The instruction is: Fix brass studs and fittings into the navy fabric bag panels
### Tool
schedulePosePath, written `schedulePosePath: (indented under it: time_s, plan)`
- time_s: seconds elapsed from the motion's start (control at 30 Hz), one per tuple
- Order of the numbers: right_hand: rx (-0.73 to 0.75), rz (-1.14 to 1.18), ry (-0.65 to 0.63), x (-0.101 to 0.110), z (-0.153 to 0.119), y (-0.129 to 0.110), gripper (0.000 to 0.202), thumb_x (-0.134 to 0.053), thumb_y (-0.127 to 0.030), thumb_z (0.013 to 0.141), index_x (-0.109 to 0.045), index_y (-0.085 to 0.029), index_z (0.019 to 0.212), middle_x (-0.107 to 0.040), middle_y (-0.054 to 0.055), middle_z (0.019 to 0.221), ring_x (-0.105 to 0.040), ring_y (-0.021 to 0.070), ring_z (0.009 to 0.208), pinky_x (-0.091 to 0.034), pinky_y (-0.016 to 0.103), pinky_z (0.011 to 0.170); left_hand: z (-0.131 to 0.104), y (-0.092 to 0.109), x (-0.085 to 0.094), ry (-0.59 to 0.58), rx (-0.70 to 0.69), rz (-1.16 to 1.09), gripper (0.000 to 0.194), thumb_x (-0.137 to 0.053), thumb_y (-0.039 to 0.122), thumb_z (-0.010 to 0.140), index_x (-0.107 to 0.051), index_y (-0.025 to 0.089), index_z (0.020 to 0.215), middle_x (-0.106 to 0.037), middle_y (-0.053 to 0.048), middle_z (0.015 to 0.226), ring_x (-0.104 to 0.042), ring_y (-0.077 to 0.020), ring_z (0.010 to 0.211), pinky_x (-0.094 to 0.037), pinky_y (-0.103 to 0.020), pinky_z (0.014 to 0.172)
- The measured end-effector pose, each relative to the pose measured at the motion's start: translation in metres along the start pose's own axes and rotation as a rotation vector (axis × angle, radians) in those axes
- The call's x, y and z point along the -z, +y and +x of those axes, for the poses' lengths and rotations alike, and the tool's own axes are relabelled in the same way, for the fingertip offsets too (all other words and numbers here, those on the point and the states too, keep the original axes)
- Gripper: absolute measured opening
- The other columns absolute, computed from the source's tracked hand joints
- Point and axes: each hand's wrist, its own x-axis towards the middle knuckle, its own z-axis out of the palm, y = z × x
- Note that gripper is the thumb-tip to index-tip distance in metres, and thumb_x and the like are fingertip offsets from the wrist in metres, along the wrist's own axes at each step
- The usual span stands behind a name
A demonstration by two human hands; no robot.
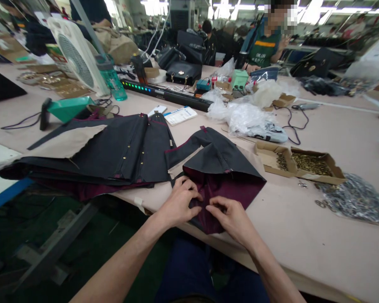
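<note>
A dark grey bag piece with maroon lining (pixel 240 185) lies at the table's front edge, one side folded up so that the lining shows. My left hand (pixel 181 202) is curled on the lining at its left, fingers bent and thumb low, gripping a fold of it. Close on the right, my right hand (pixel 230 214) has thumb and index finger pinched together over the lining; whatever is between the fingertips is too small to make out. To the left lies a stack of similar dark bag pieces (pixel 113 147), with small brass studs and a beige sheet on top.
Cardboard trays of small brass fittings (pixel 316 164) stand to the right, beside a bag of metal rings (pixel 356 200). Behind are crumpled plastic bags (pixel 243 115), a notebook (pixel 181 115), a black light bar (pixel 167 95), a teal bottle (pixel 113 82) and a white fan (pixel 77 59). A co-worker (pixel 263 46) is across the table.
</note>
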Motion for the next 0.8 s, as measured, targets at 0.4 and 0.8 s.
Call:
schedulePosePath:
  time_s: [0.4, 0.8]
  plan:
    - [-0.146, -0.085, 0.077, -0.014, 0.001, -0.012, 0.006, -0.069, -0.025, 0.086, -0.065, -0.024, 0.09, -0.074, -0.004, 0.079, -0.069, 0.0153, 0.07, -0.041, 0.026, 0.063, 0.006, -0.002, -0.007, 0.066, 0.106, -0.075, 0.019, -0.079, 0.038, 0.088, -0.076, 0.022, 0.078, -0.067, -0.004, 0.101, -0.047, -0.0269, 0.118, -0.037, -0.045, 0.109]
    - [0.058, -0.2, 0.162, -0.022, -0.013, -0.005, 0.016, -0.065, -0.019, 0.091, -0.079, -0.025, 0.096, -0.074, -0.002, 0.084, -0.064, 0.0138, 0.068, -0.045, 0.026, 0.067, 0.008, 0.005, -0.01, 0.092, 0.196, -0.026, 0.015, -0.088, 0.037, 0.078, -0.079, 0.026, 0.076, -0.069, -0.002, 0.1, -0.048, -0.0287, 0.118, -0.041, -0.044, 0.103]
